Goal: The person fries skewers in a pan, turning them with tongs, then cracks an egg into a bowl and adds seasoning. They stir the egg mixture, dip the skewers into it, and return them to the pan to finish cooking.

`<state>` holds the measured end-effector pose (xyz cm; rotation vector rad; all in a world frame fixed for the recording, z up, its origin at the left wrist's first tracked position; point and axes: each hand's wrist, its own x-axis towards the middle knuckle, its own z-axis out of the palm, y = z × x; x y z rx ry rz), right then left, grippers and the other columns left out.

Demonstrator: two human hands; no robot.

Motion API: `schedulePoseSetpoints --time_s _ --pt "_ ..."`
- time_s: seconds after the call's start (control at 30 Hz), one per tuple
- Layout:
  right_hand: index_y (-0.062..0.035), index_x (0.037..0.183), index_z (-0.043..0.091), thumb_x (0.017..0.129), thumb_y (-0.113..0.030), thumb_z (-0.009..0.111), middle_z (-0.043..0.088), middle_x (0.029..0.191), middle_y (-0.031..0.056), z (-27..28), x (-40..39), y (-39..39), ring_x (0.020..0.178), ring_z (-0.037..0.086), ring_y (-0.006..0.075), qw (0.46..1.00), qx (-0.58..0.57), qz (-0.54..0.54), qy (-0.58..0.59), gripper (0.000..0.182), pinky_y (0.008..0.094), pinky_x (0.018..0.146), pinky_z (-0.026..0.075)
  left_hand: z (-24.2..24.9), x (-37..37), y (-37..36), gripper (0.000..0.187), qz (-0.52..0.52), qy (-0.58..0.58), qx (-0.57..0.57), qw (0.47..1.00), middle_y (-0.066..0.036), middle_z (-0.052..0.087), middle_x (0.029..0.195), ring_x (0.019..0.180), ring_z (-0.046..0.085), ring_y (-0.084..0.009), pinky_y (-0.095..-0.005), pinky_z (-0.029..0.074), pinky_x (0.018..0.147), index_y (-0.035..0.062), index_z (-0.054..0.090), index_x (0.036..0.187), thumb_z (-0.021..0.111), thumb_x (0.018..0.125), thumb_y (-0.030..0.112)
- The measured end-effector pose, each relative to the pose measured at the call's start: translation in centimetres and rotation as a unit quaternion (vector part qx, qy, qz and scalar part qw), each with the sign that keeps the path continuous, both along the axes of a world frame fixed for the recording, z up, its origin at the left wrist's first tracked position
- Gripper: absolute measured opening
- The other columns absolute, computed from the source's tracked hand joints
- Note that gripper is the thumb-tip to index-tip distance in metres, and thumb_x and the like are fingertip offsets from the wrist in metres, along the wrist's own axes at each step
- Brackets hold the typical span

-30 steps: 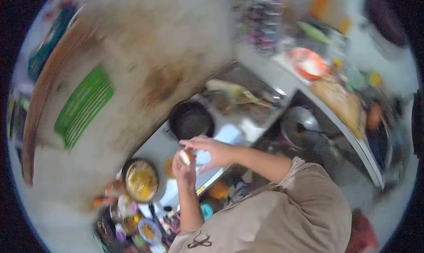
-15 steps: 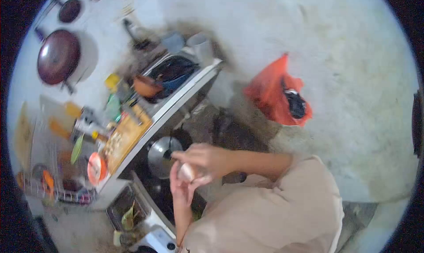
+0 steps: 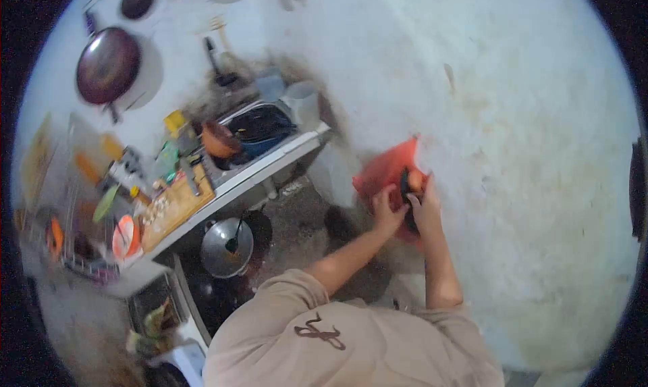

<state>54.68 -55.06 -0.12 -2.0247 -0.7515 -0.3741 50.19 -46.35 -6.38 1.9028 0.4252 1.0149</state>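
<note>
A red plastic bag (image 3: pixel 386 167) hangs by the wall, with black plastic (image 3: pixel 406 184) at its mouth. My left hand (image 3: pixel 389 208) is at the near side of the mouth, its fingers bent against the bag's edge. My right hand (image 3: pixel 427 204) is on the other side, fingers closed around the black edge. Between them, at the top of the mouth, shows a rounded orange-brown thing (image 3: pixel 416 179); its kind is too blurred to tell. The fingertips and the inside of the bag are partly hidden.
Left of me a counter (image 3: pixel 270 161) holds a cutting board (image 3: pixel 158 225) with pale chopped pieces, a knife (image 3: pixel 201 177), an orange bowl (image 3: pixel 126 237) and a sink (image 3: pixel 260 134). Below is a lidded metal pot (image 3: pixel 226 248). Pans (image 3: pixel 108 66) hang on the wall.
Both hands have moved from above the pot, where they held a small rounded pale-brown thing, rightward to the red bag's mouth. My body and view have turned toward the bag.
</note>
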Motion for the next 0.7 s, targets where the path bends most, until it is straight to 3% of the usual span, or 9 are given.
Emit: schedulePoseSetpoints --time_s 0.03,0.07,0.1,0.27,0.37,0.47,0.57,0.67,0.7 --pt "0.0031 0.121 0.026 0.071 -0.004 0.056 0.049 0.103 0.0214 -0.1 0.0 0.0 0.093 0.049 0.0331 1.0 -0.002 0.0 0.031 0.059 0.0349 0.081 0.038 -1.1 1.0 -0.2 0.039 0.05 -0.01 0.025 0.998 -0.013 0.048 0.097 0.084 0.048 -0.0264 -0.0342 0.038 0.079 0.0046 0.045 0.101 0.06 0.065 0.006" --pt "0.0024 0.121 0.027 0.073 -0.004 0.053 0.049 0.103 0.0222 -0.3 -0.3 0.3 0.094 0.049 0.0323 0.998 -0.007 0.005 0.062 0.055 0.0348 0.081 0.037 -2.1 1.8 0.0 0.031 -0.008 0.033 -0.123 0.992 -0.012 0.051 0.093 0.084 0.05 -0.0243 -0.0317 0.039 0.077 0.0044 0.047 0.096 0.057 0.067 0.003" --pt "0.0005 0.122 0.027 0.074 -0.004 0.049 0.05 0.098 0.0204 0.9 -1.1 0.6 0.091 0.05 0.0315 0.997 -0.016 0.011 0.075 0.053 0.035 0.078 0.038 -2.4 1.6 -0.2 0.027 -0.035 -0.044 -0.159 0.986 -0.011 0.054 0.086 0.081 0.052 -0.0224 -0.0314 0.041 0.073 0.0052 0.047 0.094 0.054 0.068 0.002" --pt "-0.0006 0.116 0.037 0.076 0.002 0.043 0.053 0.093 0.0115 -0.6 -0.2 -0.2 0.079 0.053 0.0207 0.998 -0.017 0.052 0.007 0.041 0.0319 0.07 0.042 -0.7 -1.3 0.3 0.027 -0.05 -0.039 -0.193 0.979 -0.006 0.054 0.074 0.072 0.053 -0.0139 -0.0275 0.043 0.066 0.0052 0.046 0.094 0.054 0.069 -0.001" --pt "0.0026 0.101 0.049 0.074 -0.002 0.048 0.056 0.083 0.0158 1.7 -3.3 0.7 0.073 0.055 0.026 0.988 0.14 0.03 -0.061 0.027 0.0318 0.067 0.042 -1.3 -2.3 1.4 0.029 -0.095 -0.063 -0.146 0.983 -0.005 0.05 0.077 0.075 0.05 -0.0114 -0.0252 0.042 0.065 0.0064 0.044 0.096 0.054 0.07 0.001" --pt "0.0021 0.084 0.056 0.075 -0.004 0.049 0.057 0.073 0.0127 2.4 -5.0 1.0 0.068 0.054 0.0214 0.991 0.127 0.043 -0.005 0.013 0.0304 0.063 0.043 -0.5 -5.5 2.8 0.033 -0.193 -0.1 -0.23 0.949 -0.003 0.045 0.081 0.075 0.046 -0.0094 -0.0228 0.041 0.063 0.0076 0.042 0.1 0.056 0.071 0.004" --pt "0.0013 0.074 0.055 0.076 -0.004 0.048 0.055 0.066 0.0104 3.5 -8.4 3.8 0.063 0.052 0.0186 0.996 -0.019 0.003 -0.085 0.009 0.0292 0.059 0.042 0.4 -11.0 6.6 0.044 -0.179 -0.085 -0.249 0.948 0.0 0.038 0.08 0.068 0.039 -0.0078 -0.0215 0.037 0.06 0.0085 0.039 0.104 0.053 0.064 -0.003" --pt "0.0009 0.071 0.052 0.075 -0.007 0.048 0.054 0.063 0.009 1.4 -11.6 10.6 0.059 0.05 0.0189 0.974 0.07 0.18 -0.122 0.01 0.0296 0.057 0.042 2.0 -18.8 11.8 0.047 -0.106 -0.103 -0.264 0.953 0.002 0.035 0.077 0.066 0.035 -0.006 -0.0182 0.033 0.057 0.0093 0.042 0.102 0.046 0.06 -0.01" --pt "0.0006 0.071 0.052 0.076 -0.009 0.048 0.053 0.063 0.009 -0.5 -13.1 13.7 0.059 0.05 0.0189 0.971 0.111 0.211 -0.025 0.011 0.0296 0.057 0.041 0.9 -20.9 13.8 0.046 -0.103 -0.16 -0.298 0.936 0.003 0.035 0.077 0.066 0.035 -0.0057 -0.0173 0.032 0.057 0.0094 0.043 0.102 0.046 0.06 -0.01"
